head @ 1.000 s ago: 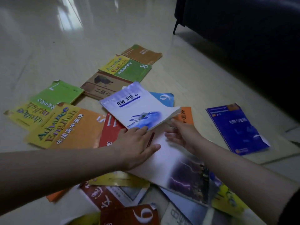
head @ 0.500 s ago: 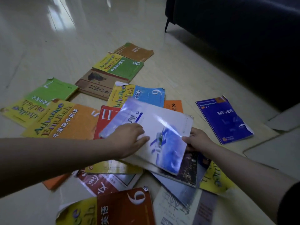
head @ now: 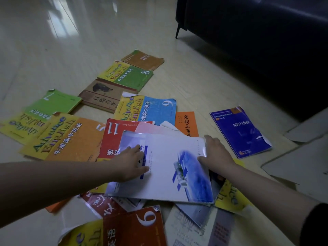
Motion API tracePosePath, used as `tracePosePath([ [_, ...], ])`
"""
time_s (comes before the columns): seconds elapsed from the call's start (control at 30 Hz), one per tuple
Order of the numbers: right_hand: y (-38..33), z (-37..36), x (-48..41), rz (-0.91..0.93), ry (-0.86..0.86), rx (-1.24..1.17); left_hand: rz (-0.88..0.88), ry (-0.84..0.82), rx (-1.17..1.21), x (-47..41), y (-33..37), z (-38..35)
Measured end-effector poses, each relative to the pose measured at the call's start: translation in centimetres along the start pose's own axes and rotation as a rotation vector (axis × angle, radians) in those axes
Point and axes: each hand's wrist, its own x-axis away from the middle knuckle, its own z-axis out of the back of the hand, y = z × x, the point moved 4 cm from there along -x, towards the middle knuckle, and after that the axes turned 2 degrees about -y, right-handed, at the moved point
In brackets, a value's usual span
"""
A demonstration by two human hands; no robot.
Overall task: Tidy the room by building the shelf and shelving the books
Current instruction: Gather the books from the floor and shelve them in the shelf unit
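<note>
On the pale floor [head: 71, 50], amid the scattered books [head: 71, 139], the white-and-blue book [head: 168, 167] lies on others, the left hand [head: 129, 162] flat on its cover, the right hand [head: 216, 155] at its right edge, grip unclear; better to square the pile before lifting, I think.

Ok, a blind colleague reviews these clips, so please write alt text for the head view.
A person's left hand and right hand rest on a white-and-blue textbook atop colourful books scattered on a pale floor, a dark sofa beyond.
</note>
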Motion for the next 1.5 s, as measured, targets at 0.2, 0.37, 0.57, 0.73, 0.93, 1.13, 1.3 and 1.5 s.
tracePosePath([
  [0.2,-3.1,-1.0,-2.9,0.209,-0.076,0.245,-0.033,0.228,0.135,2.0,1.1,-0.1],
  [0.37,-5.7,-1.9,-4.6,0.260,-0.193,0.189,0.112,0.174,0.430,4.6,1.6,-2.0],
  [0.57,-5.7,-2.9,-5.2,0.224,-0.221,0.224,0.535,-0.134,0.989,5.3,0.5,-4.7],
  [0.73,-5.3,-2.7,-5.2,0.180,-0.208,0.173,0.634,-0.322,1.029,4.9,-0.3,-5.0],
  [0.93,-3.8,-2.5,-4.3,0.040,-0.184,0.099,0.589,-0.045,1.001,4.0,-1.0,-4.1],
  [1.13,-3.2,-2.4,-3.6,-0.028,-0.141,0.078,0.616,0.077,1.167,3.7,-1.5,-4.4],
  [1.3,-2.9,-2.2,-3.0,-0.083,-0.200,0.031,0.529,-0.004,1.314,2.6,0.6,-3.5],
  [1.5,-1.4,-2.8,-2.2,-0.161,-0.309,-0.004,0.520,-0.037,1.507,0.1,1.5,-2.9],
])
